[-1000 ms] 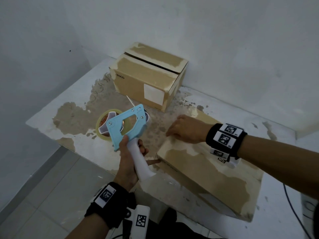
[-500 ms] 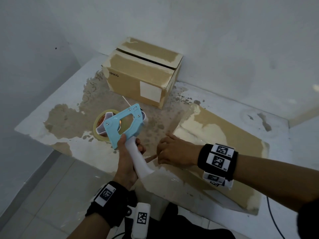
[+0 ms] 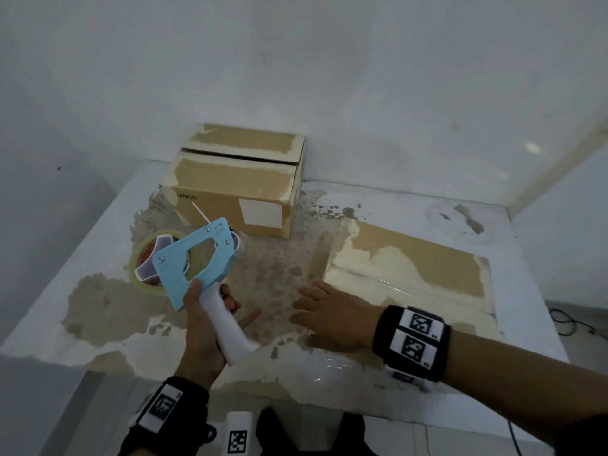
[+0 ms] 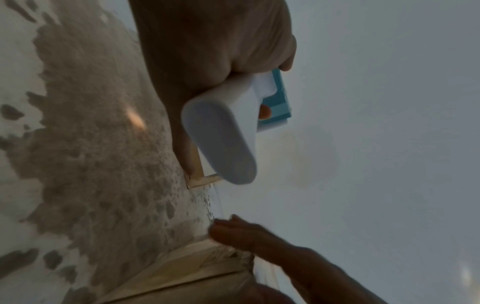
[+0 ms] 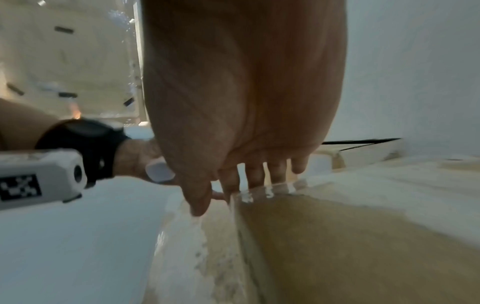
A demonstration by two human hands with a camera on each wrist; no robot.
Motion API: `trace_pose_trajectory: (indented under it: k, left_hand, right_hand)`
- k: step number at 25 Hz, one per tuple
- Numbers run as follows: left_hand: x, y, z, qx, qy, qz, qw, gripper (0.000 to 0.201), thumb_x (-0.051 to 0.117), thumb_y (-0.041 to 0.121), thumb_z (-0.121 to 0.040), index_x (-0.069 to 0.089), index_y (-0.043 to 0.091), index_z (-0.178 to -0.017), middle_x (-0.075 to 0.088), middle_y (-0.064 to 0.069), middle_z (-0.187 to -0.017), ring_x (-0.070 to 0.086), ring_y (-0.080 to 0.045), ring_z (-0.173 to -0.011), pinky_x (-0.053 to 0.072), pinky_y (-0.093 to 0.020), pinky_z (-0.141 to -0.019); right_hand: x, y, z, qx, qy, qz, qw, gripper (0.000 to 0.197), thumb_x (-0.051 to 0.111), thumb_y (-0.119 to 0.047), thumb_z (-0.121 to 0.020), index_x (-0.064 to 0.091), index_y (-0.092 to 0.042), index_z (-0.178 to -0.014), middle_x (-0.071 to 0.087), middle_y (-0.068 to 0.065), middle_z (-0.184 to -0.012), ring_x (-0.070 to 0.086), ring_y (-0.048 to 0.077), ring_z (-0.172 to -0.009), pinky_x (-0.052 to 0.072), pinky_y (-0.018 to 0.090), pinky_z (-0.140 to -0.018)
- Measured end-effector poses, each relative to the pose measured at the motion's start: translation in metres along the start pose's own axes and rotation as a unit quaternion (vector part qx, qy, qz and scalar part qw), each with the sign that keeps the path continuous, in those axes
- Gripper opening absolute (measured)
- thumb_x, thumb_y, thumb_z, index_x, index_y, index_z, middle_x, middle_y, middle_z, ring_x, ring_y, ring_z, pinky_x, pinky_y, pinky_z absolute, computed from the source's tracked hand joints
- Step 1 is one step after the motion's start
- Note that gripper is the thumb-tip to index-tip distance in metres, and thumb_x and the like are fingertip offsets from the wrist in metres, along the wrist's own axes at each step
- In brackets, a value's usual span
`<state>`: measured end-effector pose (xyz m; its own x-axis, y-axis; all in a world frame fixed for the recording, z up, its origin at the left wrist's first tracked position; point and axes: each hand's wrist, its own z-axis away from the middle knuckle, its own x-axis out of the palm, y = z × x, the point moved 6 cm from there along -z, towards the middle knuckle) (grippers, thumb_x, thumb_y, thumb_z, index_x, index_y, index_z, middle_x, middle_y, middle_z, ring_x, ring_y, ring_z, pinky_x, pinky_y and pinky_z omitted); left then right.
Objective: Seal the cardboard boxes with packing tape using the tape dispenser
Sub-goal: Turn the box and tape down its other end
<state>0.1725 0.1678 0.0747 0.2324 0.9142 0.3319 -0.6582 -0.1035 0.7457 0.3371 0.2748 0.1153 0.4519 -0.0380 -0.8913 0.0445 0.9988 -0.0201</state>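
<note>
The right hand (image 3: 332, 319) had slid to the flat box's (image 3: 411, 268) seven o'clock corner, fingers released; the left hand (image 3: 204, 330) grasped the tape dispenser (image 3: 194, 261), ready to tape.

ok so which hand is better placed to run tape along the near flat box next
Left, probably. The left hand already grips the tape dispenser beside the flat box, while the right hand lies open at its near corner.
</note>
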Motion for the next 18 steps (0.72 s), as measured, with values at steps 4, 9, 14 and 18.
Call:
trace_pose_trajectory:
  k: [4, 9, 14, 18]
  left_hand:
    - [0.009, -0.005, -0.007, 0.022, -0.107, 0.003, 0.994, 0.027, 0.039, 0.044, -0.098, 0.056, 0.023, -0.092, 0.051, 0.006, -0.064, 0.052, -0.007, -0.050, 0.058, -0.038, -0.059]
    - [0.020, -0.025, -0.024, -0.023, -0.128, -0.044, 0.991, 0.046, 0.064, 0.063, -0.071, 0.056, 0.023, -0.093, 0.052, 0.004, -0.074, 0.057, -0.007, -0.055, 0.055, -0.032, -0.058]
    - [0.032, -0.031, -0.021, -0.026, -0.133, -0.041, 0.990, 0.027, 0.048, 0.047, -0.094, 0.056, 0.021, -0.099, 0.050, 0.005, -0.070, 0.050, -0.006, -0.050, 0.044, -0.035, -0.064]
    - [0.036, -0.021, -0.028, -0.006, -0.074, -0.052, 0.996, 0.023, 0.046, 0.043, -0.095, 0.056, 0.024, -0.088, 0.050, 0.005, -0.065, 0.046, -0.006, -0.042, 0.041, -0.030, -0.055]
  right_hand:
    - [0.015, 0.019, 0.053, 0.250, 0.175, -0.074, 0.949, 0.072, 0.037, -0.068, -0.089, 0.040, -0.021, -0.144, 0.046, 0.017, -0.148, 0.043, 0.038, -0.137, 0.037, 0.058, -0.109]
    - [0.057, 0.017, 0.073, 0.339, 0.182, -0.110, 0.916, 0.081, 0.029, -0.073, -0.090, 0.024, -0.023, -0.153, 0.023, 0.018, -0.160, 0.023, 0.037, -0.147, 0.024, 0.060, -0.113]
    - [0.049, 0.053, 0.065, 0.312, 0.214, -0.080, 0.922, 0.077, 0.029, -0.071, -0.092, 0.029, -0.023, -0.152, 0.030, 0.017, -0.157, 0.028, 0.034, -0.146, 0.028, 0.055, -0.114]
    - [0.033, 0.141, 0.043, 0.309, 0.209, -0.067, 0.925, 0.077, 0.024, -0.072, -0.092, 0.026, -0.024, -0.153, 0.031, 0.015, -0.158, 0.028, 0.032, -0.146, 0.030, 0.052, -0.115]
